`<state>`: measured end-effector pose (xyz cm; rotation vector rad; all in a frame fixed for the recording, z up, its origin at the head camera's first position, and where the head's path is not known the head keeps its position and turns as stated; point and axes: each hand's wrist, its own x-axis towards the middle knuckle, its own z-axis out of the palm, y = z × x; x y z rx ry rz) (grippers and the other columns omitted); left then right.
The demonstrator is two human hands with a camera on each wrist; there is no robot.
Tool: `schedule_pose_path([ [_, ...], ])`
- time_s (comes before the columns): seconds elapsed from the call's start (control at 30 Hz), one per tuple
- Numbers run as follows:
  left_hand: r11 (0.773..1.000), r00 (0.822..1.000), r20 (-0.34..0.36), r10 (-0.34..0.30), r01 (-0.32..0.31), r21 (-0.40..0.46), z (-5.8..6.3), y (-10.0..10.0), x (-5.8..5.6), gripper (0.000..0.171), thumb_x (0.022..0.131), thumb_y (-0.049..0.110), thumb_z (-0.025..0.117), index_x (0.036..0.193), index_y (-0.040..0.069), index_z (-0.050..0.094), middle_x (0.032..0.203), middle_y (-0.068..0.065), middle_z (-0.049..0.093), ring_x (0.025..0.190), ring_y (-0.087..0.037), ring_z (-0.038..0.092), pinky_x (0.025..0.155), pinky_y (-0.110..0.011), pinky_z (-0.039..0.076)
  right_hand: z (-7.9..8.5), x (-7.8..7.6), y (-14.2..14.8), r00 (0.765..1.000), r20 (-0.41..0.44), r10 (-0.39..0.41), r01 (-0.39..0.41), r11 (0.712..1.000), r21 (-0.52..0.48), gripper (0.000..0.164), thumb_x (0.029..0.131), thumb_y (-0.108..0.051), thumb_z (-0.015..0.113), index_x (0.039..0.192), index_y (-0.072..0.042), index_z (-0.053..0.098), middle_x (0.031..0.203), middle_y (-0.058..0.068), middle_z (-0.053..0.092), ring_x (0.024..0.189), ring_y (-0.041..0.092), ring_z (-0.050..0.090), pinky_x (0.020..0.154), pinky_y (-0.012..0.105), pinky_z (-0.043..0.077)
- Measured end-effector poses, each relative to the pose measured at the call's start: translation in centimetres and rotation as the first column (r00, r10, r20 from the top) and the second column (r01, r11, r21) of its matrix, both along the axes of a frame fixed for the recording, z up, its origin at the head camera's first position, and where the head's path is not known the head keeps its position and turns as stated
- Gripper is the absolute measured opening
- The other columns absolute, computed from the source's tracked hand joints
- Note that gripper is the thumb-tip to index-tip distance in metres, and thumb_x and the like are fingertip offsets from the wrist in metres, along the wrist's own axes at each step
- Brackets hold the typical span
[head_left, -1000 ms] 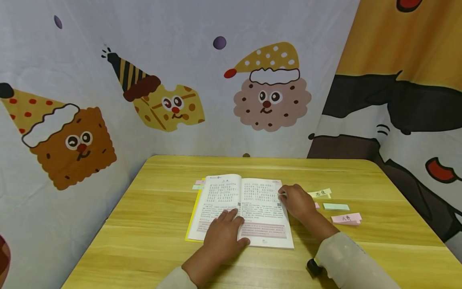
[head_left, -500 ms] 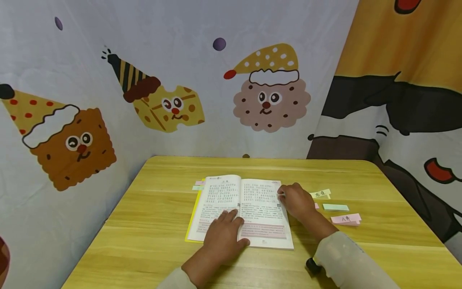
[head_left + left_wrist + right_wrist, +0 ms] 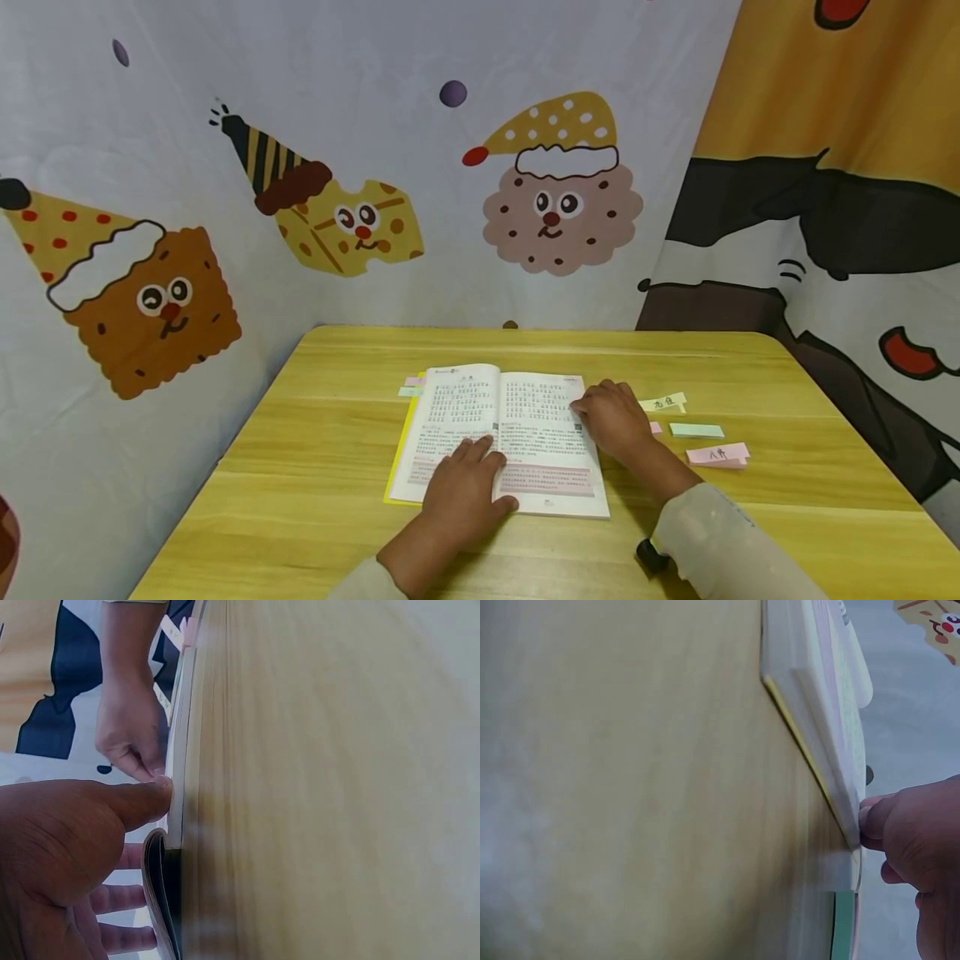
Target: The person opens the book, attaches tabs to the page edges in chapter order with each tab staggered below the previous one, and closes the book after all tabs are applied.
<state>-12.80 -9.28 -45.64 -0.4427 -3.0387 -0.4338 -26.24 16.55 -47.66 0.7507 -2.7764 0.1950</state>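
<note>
An open book (image 3: 540,442) with printed pages and a yellow cover edge lies on the table. My left hand (image 3: 462,490) rests over its lower middle, fingers spread toward the spine and thumb on the right page. In the left wrist view that thumb (image 3: 146,801) presses the page near the lower edge. My right hand (image 3: 617,421) is at the right page's outer edge, with its fingers curled and thumb and index fingertips together on the margin. The right wrist view shows its fingertips (image 3: 868,819) right at the book's edge; what lies between them is hidden.
Right of the book lie a yellow sticky note (image 3: 663,402) with handwriting, a green sticky pad (image 3: 697,431) and a pink sticky note (image 3: 717,455) with handwriting. Pink and green tabs (image 3: 411,391) stick out of the book's left edge. A cartoon cloth wall stands behind the table (image 3: 330,350).
My right fingertips have shifted slightly left onto the page margin, and the pale sliver seen at them earlier is now covered. The left hand stays in place.
</note>
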Motion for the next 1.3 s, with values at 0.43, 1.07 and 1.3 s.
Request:
schedule_pose_path([
  [0.43,1.0,1.0,0.003,0.001,-0.001,0.003,0.0,0.2,0.1,0.056,0.086,0.046,0.078,0.129,0.013,0.066,0.149,-0.012,0.052,0.136,-0.038,0.048,0.103,-0.058,0.045,0.9,4.5,0.1,0.986,0.051,0.157,-0.159,0.986,0.048,0.02,0.086,-0.008,0.081,0.102,-0.018,0.083,0.088,-0.004,0.068,0.088,0.019,0.059,0.079,0.037,0.045],
  [1.07,1.0,1.0,0.026,0.001,0.0,-0.021,-0.4,0.2,-0.3,0.055,0.089,0.048,0.074,0.132,0.014,0.065,0.152,-0.011,0.05,0.139,-0.038,0.045,0.106,-0.058,0.042,1.6,10.4,2.0,0.952,0.158,0.264,-0.26,0.965,-0.048,0.047,0.082,-0.043,0.085,0.112,-0.008,0.079,0.123,0.004,0.07,0.114,0.024,0.064,0.096,0.045,0.052],
  [1.3,1.0,0.999,0.048,-0.023,0.023,-0.013,-0.2,0.3,-0.2,0.047,0.092,0.043,0.071,0.132,0.019,0.067,0.153,-0.015,0.048,0.14,-0.043,0.043,0.105,-0.063,0.04,2.1,10.0,2.5,0.935,0.216,0.281,-0.274,0.96,-0.063,0.048,0.08,-0.038,0.088,0.115,-0.008,0.078,0.125,0.005,0.069,0.115,0.026,0.064,0.094,0.045,0.053],
])
